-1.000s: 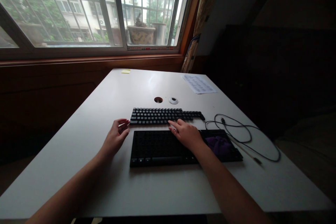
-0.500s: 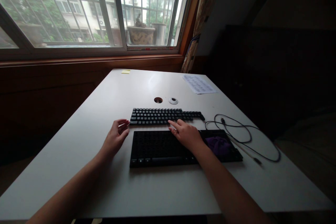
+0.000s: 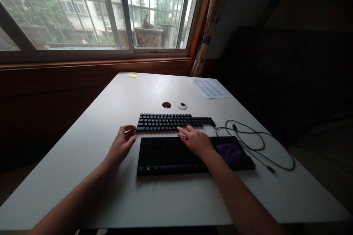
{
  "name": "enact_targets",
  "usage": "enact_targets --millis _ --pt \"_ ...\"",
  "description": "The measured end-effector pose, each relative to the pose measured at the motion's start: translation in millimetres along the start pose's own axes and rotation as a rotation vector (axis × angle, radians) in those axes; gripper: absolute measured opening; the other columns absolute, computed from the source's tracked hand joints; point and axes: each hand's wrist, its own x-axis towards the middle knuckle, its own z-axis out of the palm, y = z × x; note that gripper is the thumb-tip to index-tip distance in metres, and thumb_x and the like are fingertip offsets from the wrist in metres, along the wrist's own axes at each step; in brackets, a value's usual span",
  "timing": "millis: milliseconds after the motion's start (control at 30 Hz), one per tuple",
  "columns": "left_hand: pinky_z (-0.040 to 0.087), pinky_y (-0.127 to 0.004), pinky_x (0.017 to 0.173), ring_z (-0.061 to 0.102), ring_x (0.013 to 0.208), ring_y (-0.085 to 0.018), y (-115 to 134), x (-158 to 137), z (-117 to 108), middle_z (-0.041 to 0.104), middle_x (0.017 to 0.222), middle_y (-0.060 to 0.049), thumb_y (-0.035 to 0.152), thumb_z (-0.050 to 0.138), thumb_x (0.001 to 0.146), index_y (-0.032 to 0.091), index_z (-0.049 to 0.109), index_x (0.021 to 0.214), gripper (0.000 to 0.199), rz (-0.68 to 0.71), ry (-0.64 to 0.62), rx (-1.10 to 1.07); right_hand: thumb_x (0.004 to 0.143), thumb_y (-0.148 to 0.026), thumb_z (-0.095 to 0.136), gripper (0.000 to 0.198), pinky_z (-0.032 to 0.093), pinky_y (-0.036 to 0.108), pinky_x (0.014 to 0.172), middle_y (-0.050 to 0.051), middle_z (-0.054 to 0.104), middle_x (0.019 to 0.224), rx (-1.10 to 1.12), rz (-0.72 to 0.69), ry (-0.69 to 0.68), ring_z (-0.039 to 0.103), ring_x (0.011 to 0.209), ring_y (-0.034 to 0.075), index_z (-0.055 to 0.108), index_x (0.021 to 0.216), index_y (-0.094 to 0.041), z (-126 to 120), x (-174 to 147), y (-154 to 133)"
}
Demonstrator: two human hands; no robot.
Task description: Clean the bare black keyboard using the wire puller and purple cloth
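While the keycap block (image 3: pixel 165 120) lies flat on the bench (image 3: pixel 82 161), long axis left to right, left hand (image 3: pixel 121 144) sits just beside its left end, fingers half-curled, thumb apart, nothing seen held. Right hand (image 3: pixel 197 141) looks nearer, index finger at the block's near edge, over the keyboard base (image 3: pixel 165 154); grip, if any, can't tell. Bench runs on leftward; cable (image 3: pixel 257 149) loops right, well apart.
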Motion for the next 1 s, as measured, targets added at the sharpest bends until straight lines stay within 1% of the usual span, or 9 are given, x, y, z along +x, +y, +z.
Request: enact_targets --millis 333,433,533,600,667,767,833,900,1000 --pt "0.038 -0.055 0.112 0.055 0.13 -0.032 4.4 -1.3 0.5 0.06 0.13 -0.017 0.039 0.068 0.078 0.02 0.049 0.115 0.045 -0.011 0.002 -0.006 0.102 -0.052 0.032 0.047 0.044 0.029 0.065 0.004 0.064 0.109 0.0 0.002 0.015 0.065 0.087 0.02 0.047 0.144 -0.039 1.8 -0.4 0.6" --pt "0.039 -0.056 0.111 0.054 0.131 -0.033 6.3 -2.1 0.6 0.059 0.131 -0.017 0.039 0.067 0.079 0.019 0.049 0.115 0.045 -0.026 -0.003 -0.017 0.101 -0.05 0.035 0.048 0.045 0.029 0.067 0.004 0.064 0.108 0.043 0.005 0.062 0.065 0.085 0.02 0.045 0.146 -0.036 2.7 -1.7 2.0" --pt "0.041 -0.056 0.11 0.053 0.131 -0.033 8.2 -2.7 0.5 0.058 0.131 -0.016 0.039 0.066 0.081 0.019 0.05 0.116 0.044 -0.015 0.012 -0.002 0.1 -0.045 0.039 0.046 0.047 0.031 0.074 0.006 0.064 0.108 0.152 -0.002 0.174 0.064 0.088 0.021 0.05 0.142 -0.03 0.6 -3.1 7.4" --pt "0.045 -0.054 0.107 0.057 0.126 -0.031 10.4 -2.9 -0.6 0.058 0.127 -0.014 0.038 0.065 0.082 0.019 0.053 0.115 0.04 0.032 0.048 0.051 0.1 -0.041 0.039 0.042 0.047 0.032 0.083 0.008 0.064 0.106 0.263 -0.004 0.282 0.062 0.093 0.022 0.057 0.134 -0.023 -4.4 -3.9 13.9" --pt "0.051 -0.05 0.103 0.061 0.117 -0.028 13.6 -3.1 -2.4 0.057 0.122 -0.011 0.035 0.062 0.085 0.02 0.058 0.112 0.031 0.11 0.08 0.141 0.099 -0.037 0.04 0.036 0.047 0.034 0.088 0.01 0.064 0.103 0.383 0.018 0.387 0.061 0.094 0.023 0.063 0.119 -0.019 -12.9 -5.6 22.0" --pt "0.057 -0.042 0.093 0.062 0.107 -0.025 19.6 -4.2 -5.3 0.057 0.114 -0.008 0.03 0.057 0.087 0.021 0.066 0.101 0.018 0.234 0.077 0.298 0.097 -0.035 0.037 0.03 0.047 0.036 0.088 0.009 0.065 0.097 0.551 0.096 0.468 0.06 0.093 0.023 0.063 0.098 -0.02 -30.6 -13.3 32.7" --pt "0.059 -0.037 0.084 0.063 0.101 -0.024 22.9 -5.7 -6.1 0.058 0.108 -0.007 0.028 0.055 0.088 0.022 0.068 0.094 0.016 0.301 0.046 0.376 0.098 -0.037 0.032 0.033 0.048 0.035 0.082 0.007 0.065 0.09 0.675 0.161 0.451 0.061 0.088 0.023 0.061 0.092 -0.021 -42.7 -23.1 36.0" --pt "0.058 -0.032 0.072 0.063 0.092 -0.022 24.7 -7.7 -5.7 0.06 0.105 -0.007 0.026 0.053 0.089 0.022 0.068 0.094 0.016 0.342 -0.01 0.422 0.1 -0.039 0.028 0.036 0.049 0.033 0.076 0.006 0.063 0.085 0.783 0.208 0.43 0.06 0.08 0.021 0.059 0.091 -0.022 -52.0 -35.7 35.6" --pt "0.054 -0.028 0.065 0.061 0.08 -0.018 24.7 -10.6 -3.6 0.06 0.103 -0.007 0.021 0.052 0.09 0.021 0.066 0.096 0.015 0.413 -0.137 0.452 0.1 -0.038 0.031 0.032 0.047 0.036 0.082 0.005 0.06 0.089 0.79 0.166 0.53 0.059 0.085 0.021 0.057 0.089 -0.023 -56.9 -55.8 30.9"
